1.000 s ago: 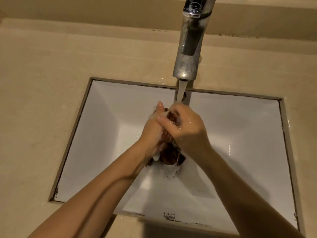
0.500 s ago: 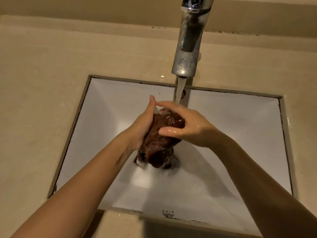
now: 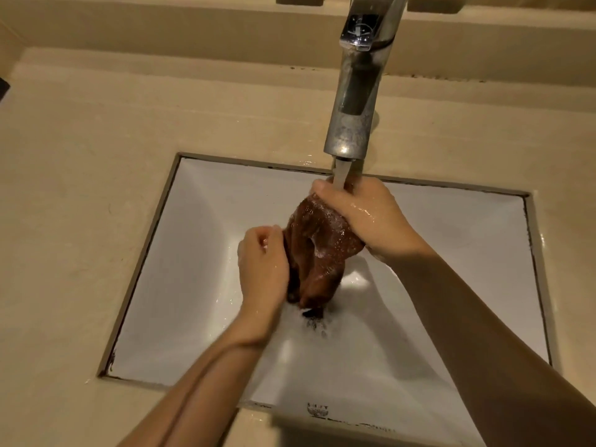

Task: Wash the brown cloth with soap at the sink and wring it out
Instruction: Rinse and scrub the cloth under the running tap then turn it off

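Cloth: brown, soaked, glossy, with small white soap bubbles across its upper face. It is held up over the middle of the sink, hanging as a bunched, folded mass. Lower tip reaches down close to the basin floor; whether it touches cannot be told.

Right hand: wet, fingers and thumb curled round the top end of the cloth and gripping it. Sits directly under the tap.

Water: running in a narrow stream from the spout onto the right hand's knuckles and the gathered top of the cloth.

Left hand: lower and to the left, wet, fingers curled in, pinching the cloth's left edge about halfway down. Back of the hand faces the camera, so the fingertips are mostly hidden.

Both forearms are bare and come in from the bottom edge.

Suds: a small dark-speckled, foamy patch lies on the basin floor just below the cloth's tip. Drain not visible.

Sink is white, rectangular, set under the beige tabletop, with dark grime along the seam. A small printed mark shows on the near rim, unreadable.

Tap is chrome, dulled by spots near the spout, mounted behind the basin. Droplets glint on the tabletop beside its base.
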